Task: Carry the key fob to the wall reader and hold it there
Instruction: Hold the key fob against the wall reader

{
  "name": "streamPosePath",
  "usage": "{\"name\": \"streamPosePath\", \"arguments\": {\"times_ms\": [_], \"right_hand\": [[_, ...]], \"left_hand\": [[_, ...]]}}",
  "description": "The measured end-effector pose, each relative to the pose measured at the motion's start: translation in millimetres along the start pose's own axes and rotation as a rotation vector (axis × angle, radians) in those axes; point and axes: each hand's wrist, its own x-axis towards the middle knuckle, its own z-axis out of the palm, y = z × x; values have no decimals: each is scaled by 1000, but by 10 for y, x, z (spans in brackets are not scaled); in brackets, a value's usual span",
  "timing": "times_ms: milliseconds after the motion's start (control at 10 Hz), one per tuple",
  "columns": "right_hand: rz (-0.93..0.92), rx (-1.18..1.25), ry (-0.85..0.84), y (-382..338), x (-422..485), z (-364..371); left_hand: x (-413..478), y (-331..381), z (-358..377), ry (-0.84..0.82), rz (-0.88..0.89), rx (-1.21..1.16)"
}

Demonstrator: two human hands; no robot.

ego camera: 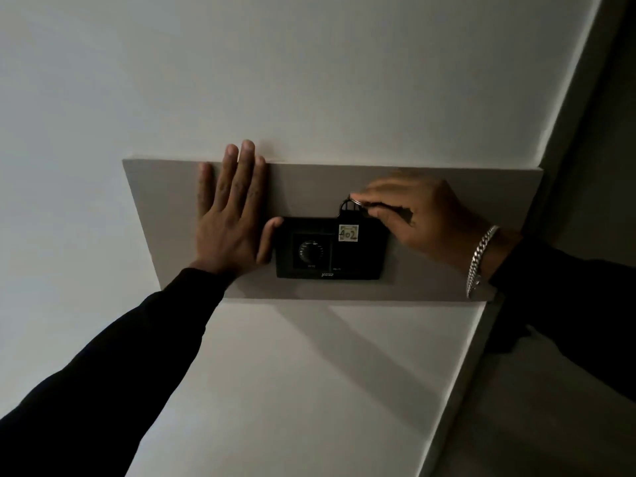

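Observation:
A black wall reader (330,249) with a round dial on its left half is fixed to a grey wall panel (430,270). A black key fob (349,225) with a pale sticker marked "A02" lies against the reader's upper right part. My right hand (423,218) pinches the fob's metal ring (352,203) and dark cord above the reader. My left hand (230,215) rests flat on the panel, fingers spread upward, its thumb touching the reader's left edge.
White wall surrounds the grey panel above and below. A dark door frame or corner (592,125) runs down the right side. A silver chain bracelet (480,256) hangs on my right wrist. Both arms wear black sleeves.

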Motion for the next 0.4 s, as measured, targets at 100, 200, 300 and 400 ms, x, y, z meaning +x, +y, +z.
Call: {"name": "streamPosePath", "arguments": {"times_ms": [100,200,300,400], "right_hand": [[37,-6,3,-95,-72,7],[96,-23,24,-181,-118,-37],[185,0,150,-374,-131,-212],[161,50,336,-559,-131,-470]], "left_hand": [[2,-8,-45,-25,-4,-1],[4,14,-84,-64,-18,-30],[162,39,-199,-103,1,-114],[397,55,-303,-146,-24,-174]]}}
